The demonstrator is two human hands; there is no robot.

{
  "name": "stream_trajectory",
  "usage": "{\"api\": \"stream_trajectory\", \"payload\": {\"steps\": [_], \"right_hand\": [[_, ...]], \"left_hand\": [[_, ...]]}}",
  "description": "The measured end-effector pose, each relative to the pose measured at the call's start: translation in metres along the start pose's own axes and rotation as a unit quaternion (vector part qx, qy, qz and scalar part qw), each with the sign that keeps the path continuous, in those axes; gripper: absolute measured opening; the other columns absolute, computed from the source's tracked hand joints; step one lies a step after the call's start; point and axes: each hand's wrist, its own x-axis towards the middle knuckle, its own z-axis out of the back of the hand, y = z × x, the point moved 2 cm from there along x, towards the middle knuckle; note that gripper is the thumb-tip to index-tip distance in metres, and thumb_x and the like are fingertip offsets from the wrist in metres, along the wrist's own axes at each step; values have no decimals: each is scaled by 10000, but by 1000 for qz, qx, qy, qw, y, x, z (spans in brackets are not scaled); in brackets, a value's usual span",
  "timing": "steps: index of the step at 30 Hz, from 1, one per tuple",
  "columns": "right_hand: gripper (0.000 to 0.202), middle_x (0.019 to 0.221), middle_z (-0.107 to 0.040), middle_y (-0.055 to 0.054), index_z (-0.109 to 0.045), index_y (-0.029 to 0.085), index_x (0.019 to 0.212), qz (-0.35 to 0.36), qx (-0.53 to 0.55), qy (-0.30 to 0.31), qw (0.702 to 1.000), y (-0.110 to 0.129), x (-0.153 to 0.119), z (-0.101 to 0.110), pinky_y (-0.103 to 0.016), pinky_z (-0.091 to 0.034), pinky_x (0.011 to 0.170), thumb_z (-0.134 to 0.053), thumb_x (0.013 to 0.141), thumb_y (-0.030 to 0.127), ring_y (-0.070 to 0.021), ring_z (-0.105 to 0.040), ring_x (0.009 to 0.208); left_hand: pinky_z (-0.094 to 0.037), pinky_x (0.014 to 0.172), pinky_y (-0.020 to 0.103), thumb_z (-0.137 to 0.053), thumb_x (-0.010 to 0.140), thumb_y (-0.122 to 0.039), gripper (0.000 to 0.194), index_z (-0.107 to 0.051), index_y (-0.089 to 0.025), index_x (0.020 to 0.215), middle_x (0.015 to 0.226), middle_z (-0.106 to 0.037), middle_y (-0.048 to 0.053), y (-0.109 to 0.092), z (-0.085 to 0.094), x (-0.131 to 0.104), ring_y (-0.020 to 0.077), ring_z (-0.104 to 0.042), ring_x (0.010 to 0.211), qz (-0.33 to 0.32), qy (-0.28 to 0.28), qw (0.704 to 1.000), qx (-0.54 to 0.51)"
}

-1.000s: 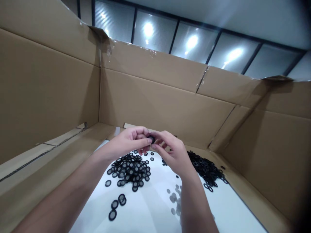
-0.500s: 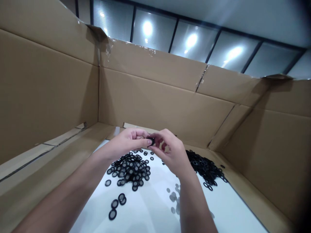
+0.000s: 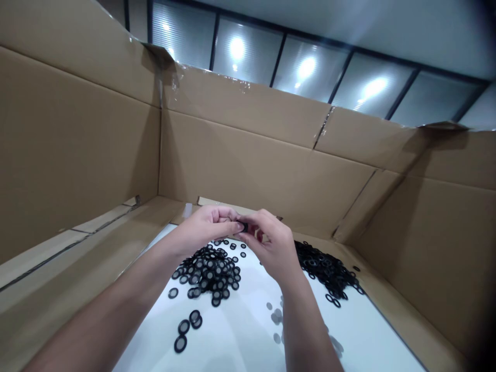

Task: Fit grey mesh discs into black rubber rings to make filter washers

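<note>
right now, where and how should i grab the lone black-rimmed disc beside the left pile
Probably pinch the black-rimmed disc across opposite edges of its rim, from above: it looks flat on the white board, apart from the pile, leaving its edge exposed.

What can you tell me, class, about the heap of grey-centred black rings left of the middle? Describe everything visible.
The heap is a loose mound of many small round pieces, each black-rimmed with a flat grey centre. They look like rubber or plastic, though that is uncertain. Pieces overlap at various tilts on the white board, with strays around the edges. In this view, the left arm covers its upper left edge.
</note>
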Motion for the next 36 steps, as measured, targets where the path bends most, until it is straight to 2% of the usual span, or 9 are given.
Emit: {"api": "stream_trajectory", "payload": {"steps": [4,8,11,15,20,23,26,31,36], "right_hand": [[180,840,-628,-3,-646,232,1079,-15,-7,8,1000,0,0,-2,-252,-454,637,-643,899,223,-123,-564,702],[247,893,-667,-4,-578,224,1128,-64,11,29,997,-6,-2,2,-237,-443,638,-650,895,263,-119,-590,724],[134,739,-620,21,-560,209,932,-78,26,26,996,-9,-3,2,-229,-393,585,-536,967,337,-104,-536,621],[330,584,-479,44,-440,202,705,-64,1,-19,998,-9,-3,-1,-236,-313,547,-444,1005,340,-94,-432,541],[373,554,-417,47,-377,205,664,-98,-21,-68,993,-9,-2,-7,-249,-277,537,-401,1018,323,-96,-387,516],[353,562,-413,48,-407,206,680,-91,-20,-83,992,-6,-2,-12,-242,-283,536,-408,1014,320,-96,-390,518],[310,590,-452,43,-459,204,726,-71,-8,-83,994,-2,-1,-17,-233,-308,550,-414,1013,312,-96,-422,536],[362,570,-449,44,-410,212,693,-110,48,-99,988,-2,-2,-21,-237,-315,540,-372,1030,340,-100,-427,521],[358,584,-459,44,-412,213,703,-104,80,-105,986,1,-3,-21,-235,-333,546,-382,1027,362,-100,-442,529]], "left_hand": [[-495,807,303,-676,876,-284,152,-640,-147,819,834,-670,33,0,-1,0,168,-652,863,-3,-25,1000,8],[-480,614,215,-675,888,-346,194,-658,-154,868,745,-624,-8,-3,-2,-2,94,-584,656,-13,-44,998,40],[-540,662,242,-635,916,-367,226,-673,-147,951,806,-675,27,-5,-4,-4,128,-650,737,-2,-32,999,44],[-573,743,298,-524,976,-387,280,-654,-145,924,877,-723,65,-5,-9,-5,173,-700,830,7,-27,995,96],[-476,608,235,-477,992,-404,374,-585,-165,726,665,-659,-3,-6,-14,-6,117,-613,634,-42,-82,962,256],[-387,547,220,-476,992,-393,398,-527,-168,668,573,-567,-33,-8,-13,-5,94,-518,562,-56,-118,948,290],[-344,532,222,-467,995,-400,403,-497,-168,666,560,-514,-41,-7,-11,-4,89,-464,547,-55,-121,953,274],[-360,548,215,-443,1007,-413,362,-477,-177,735,596,-487,-49,-4,-13,-6,87,-459,569,-73,-78,975,196],[-349,530,216,-449,1006,-414,367,-484,-174,730,595,-473,-46,-2,-16,-7,87,-441,563,-70,-77,975,196]]}}
